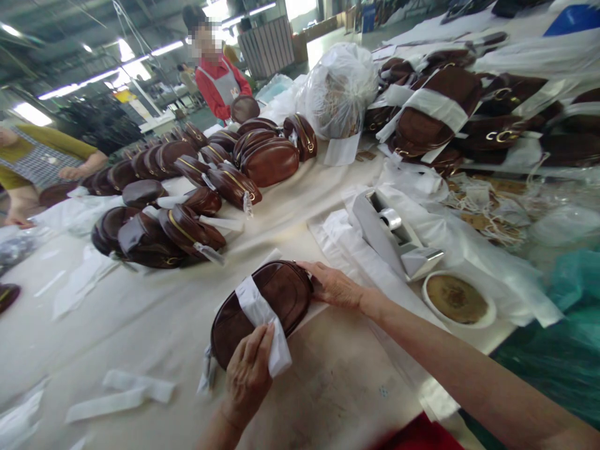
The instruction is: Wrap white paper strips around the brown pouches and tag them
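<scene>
Head view: pinching the loose end of a white strip (253, 300) with the left hand (248, 369), at the near edge of the brown bag (285, 287) lying on the surface (164, 325) between both hands. Gripping the bag's right end with the right hand (337, 285), left of a grey tape dispenser (384, 228).

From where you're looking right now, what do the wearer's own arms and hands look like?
The left hand and right hand are ungloved. The right forearm is sleeveless as far as it shows; little of the left forearm appears, also uncovered. I see no watch or cables. Red cloth at the bottom edge may be clothing.
</scene>
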`<move>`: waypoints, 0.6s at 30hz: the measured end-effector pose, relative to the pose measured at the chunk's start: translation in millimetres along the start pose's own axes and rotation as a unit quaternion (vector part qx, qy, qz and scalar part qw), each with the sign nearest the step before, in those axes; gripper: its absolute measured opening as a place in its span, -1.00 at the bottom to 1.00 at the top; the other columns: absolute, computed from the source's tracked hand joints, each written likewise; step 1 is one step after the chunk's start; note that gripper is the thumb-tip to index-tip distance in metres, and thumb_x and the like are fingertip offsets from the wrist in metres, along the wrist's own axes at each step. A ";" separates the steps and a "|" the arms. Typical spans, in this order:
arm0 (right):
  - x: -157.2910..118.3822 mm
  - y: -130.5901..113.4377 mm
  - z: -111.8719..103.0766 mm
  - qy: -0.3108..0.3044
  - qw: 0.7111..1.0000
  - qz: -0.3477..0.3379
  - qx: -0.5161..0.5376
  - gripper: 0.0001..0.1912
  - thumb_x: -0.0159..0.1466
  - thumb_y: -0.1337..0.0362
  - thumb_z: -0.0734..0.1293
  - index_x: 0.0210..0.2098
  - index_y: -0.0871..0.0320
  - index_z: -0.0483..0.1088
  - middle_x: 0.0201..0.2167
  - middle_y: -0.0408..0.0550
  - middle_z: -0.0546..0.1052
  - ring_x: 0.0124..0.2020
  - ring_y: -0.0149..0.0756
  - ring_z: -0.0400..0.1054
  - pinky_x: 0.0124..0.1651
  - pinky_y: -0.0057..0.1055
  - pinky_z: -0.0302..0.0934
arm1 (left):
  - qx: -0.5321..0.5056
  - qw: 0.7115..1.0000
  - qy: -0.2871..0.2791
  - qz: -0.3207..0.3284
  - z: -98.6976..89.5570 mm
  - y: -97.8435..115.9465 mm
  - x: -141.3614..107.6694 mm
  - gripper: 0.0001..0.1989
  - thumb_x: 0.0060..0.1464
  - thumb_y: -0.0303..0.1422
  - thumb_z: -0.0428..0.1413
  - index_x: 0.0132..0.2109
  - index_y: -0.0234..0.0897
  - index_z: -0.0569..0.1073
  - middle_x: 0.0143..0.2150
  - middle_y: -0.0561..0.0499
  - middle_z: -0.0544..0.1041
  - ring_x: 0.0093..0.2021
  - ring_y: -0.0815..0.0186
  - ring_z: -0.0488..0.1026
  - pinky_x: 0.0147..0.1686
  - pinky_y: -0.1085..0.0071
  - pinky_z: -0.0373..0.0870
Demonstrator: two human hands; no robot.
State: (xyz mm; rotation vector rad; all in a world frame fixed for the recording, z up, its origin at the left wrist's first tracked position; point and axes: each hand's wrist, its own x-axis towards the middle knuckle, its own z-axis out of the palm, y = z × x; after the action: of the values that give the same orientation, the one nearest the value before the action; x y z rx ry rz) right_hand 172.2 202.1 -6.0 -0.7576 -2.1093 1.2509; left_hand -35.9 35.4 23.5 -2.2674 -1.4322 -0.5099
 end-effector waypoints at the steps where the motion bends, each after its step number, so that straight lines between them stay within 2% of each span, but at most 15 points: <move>1: 1.7 -2.1 1.5 -0.008 1.000 -0.010 0.004 -0.17 -0.02 0.47 0.38 0.22 0.06 0.12 0.08 0.01 0.35 0.06 -0.17 0.26 0.14 -0.22 0.13 | 0.004 1.000 -0.002 0.002 0.1 0.4 -0.1 -0.39 0.10 -0.64 -0.11 0.29 -0.30 0.07 -0.10 -0.15 0.46 -0.16 0.23 0.44 -0.14 0.35 0.40; 4: 6.9 -4.4 4.3 -0.012 0.999 0.003 0.045 -0.25 -0.05 0.49 0.37 0.14 0.08 0.19 0.05 -0.02 0.37 0.08 -0.19 0.24 0.14 -0.27 0.10 | 0.002 1.000 -0.011 -0.002 0.8 0.6 -1.2 -0.38 0.10 -0.65 -0.12 0.30 -0.29 0.06 -0.10 -0.15 0.46 -0.15 0.23 0.44 -0.14 0.35 0.40; 8: 13.2 3.3 2.1 -0.018 0.994 0.061 0.086 -0.33 -0.10 0.52 0.37 0.01 0.10 0.23 -0.23 -0.16 0.45 -0.26 -0.34 0.36 -0.16 -0.42 0.23 | -0.018 1.000 -0.010 -0.019 1.9 -0.7 -3.8 -0.33 0.06 -0.69 -0.15 0.31 -0.26 0.05 -0.08 -0.15 0.44 -0.13 0.22 0.42 -0.13 0.34 0.40; 13: 24.0 11.6 -4.0 -0.066 0.985 0.083 0.135 -0.50 -0.09 0.49 0.35 -0.15 0.10 0.24 -0.52 -0.36 0.34 -0.50 -0.50 0.25 -0.42 -0.58 0.13 | -0.039 0.999 -0.034 -0.015 -1.8 -3.6 -2.0 -0.32 0.06 -0.68 -0.15 0.32 -0.24 0.03 -0.08 -0.14 0.43 -0.14 0.24 0.41 -0.16 0.37 0.41; 15: 27.4 11.7 -6.3 -0.069 0.984 0.085 0.139 -0.55 -0.09 0.50 0.35 -0.21 0.11 0.23 -0.56 -0.38 0.28 -0.53 -0.52 0.19 -0.45 -0.60 0.08 | -0.042 0.999 -0.030 -0.013 -2.5 -4.2 -0.9 -0.34 0.07 -0.67 -0.13 0.31 -0.25 0.04 -0.09 -0.14 0.44 -0.14 0.24 0.41 -0.15 0.38 0.41; 18: 28.3 10.8 -8.6 -0.090 0.980 0.089 0.151 -0.52 -0.10 0.48 0.37 -0.20 0.10 0.21 -0.54 -0.37 0.29 -0.53 -0.52 0.19 -0.46 -0.60 0.08 | -0.052 0.998 -0.019 -0.019 0.0 -4.1 -2.4 -0.37 0.09 -0.66 -0.11 0.30 -0.26 0.07 -0.09 -0.15 0.44 -0.13 0.23 0.41 -0.13 0.37 0.40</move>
State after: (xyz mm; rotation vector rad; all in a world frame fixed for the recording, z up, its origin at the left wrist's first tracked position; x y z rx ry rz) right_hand 161.1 231.4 -7.1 -0.7321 -1.9544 1.7466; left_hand -40.6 35.2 22.8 -2.3471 -1.5024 -0.5677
